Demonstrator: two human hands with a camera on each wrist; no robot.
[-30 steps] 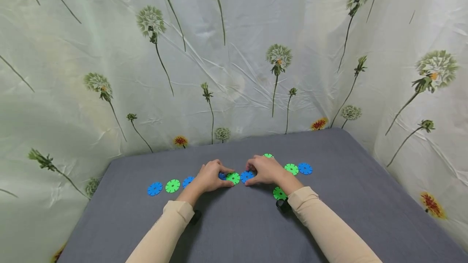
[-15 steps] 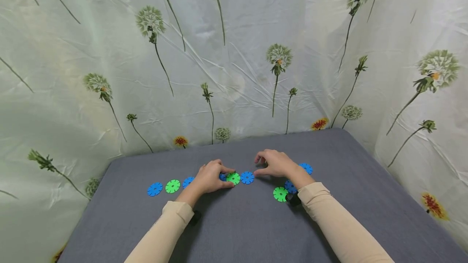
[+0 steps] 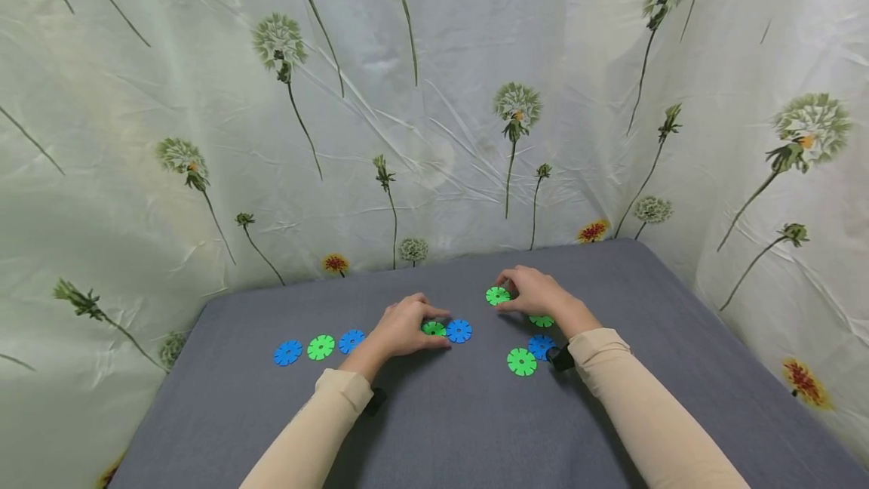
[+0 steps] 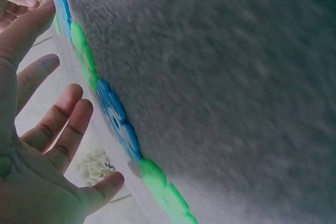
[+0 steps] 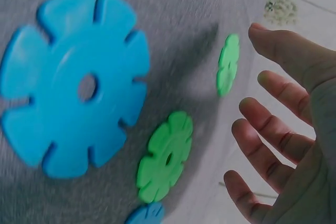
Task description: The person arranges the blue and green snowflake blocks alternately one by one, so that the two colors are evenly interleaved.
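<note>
Flat notched plastic discs, blue and green, lie on the grey tablecloth. My left hand (image 3: 405,327) hovers over the row, thumb and index finger spread about a green disc (image 3: 434,328); a blue disc (image 3: 459,331) adjoins its right side. In the left wrist view the fingers stand apart from the row, where a blue disc (image 4: 118,119) shows beneath them. My right hand (image 3: 539,293) reaches to the far green disc (image 3: 498,296). Seen from the right wrist, its loosely spread fingers are still clear of that green disc (image 5: 228,65). Part of the row is hidden by the left hand.
Left of the left hand lie a blue disc (image 3: 351,341), a green disc (image 3: 321,347) and another blue disc (image 3: 288,352). Near the right wrist are a green disc (image 3: 522,361), a blue disc (image 3: 541,347) and a partly covered green disc (image 3: 541,320). A flowered curtain (image 3: 434,112) hangs behind.
My right hand has left the blue disc at the row's right end and moved right and away, to the far green disc. My left hand has shifted slightly right along the row.
</note>
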